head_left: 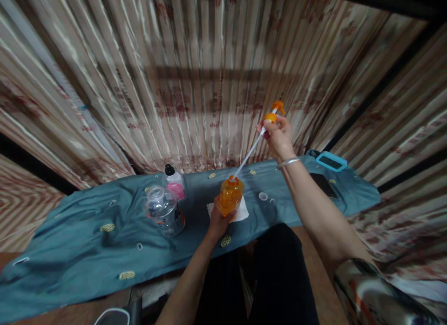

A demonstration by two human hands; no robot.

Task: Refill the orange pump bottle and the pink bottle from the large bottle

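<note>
My left hand (219, 219) is wrapped round the lower part of an orange see-through bottle (232, 194), its neck uncovered. In my right hand (280, 136), pinched between the fingers, is an orange pump head (270, 117) with a white collar. From it a long pale dip tube (250, 152) slants down to the left, its lower end at the bottle's mouth. Whether the tip is inside the neck I cannot tell. A white paper tissue (242, 212) lies under and beside the bottle.
Left of the bottle stand a clear wide-mouthed plastic jar (167, 215) and a small black-capped bottle with a pink label (175, 185). A blue-framed device (331, 161) and a dark flat object (323, 185) lie at the right. Teal cloth (87, 250) covers the table; a patterned curtain (209, 83) hangs behind.
</note>
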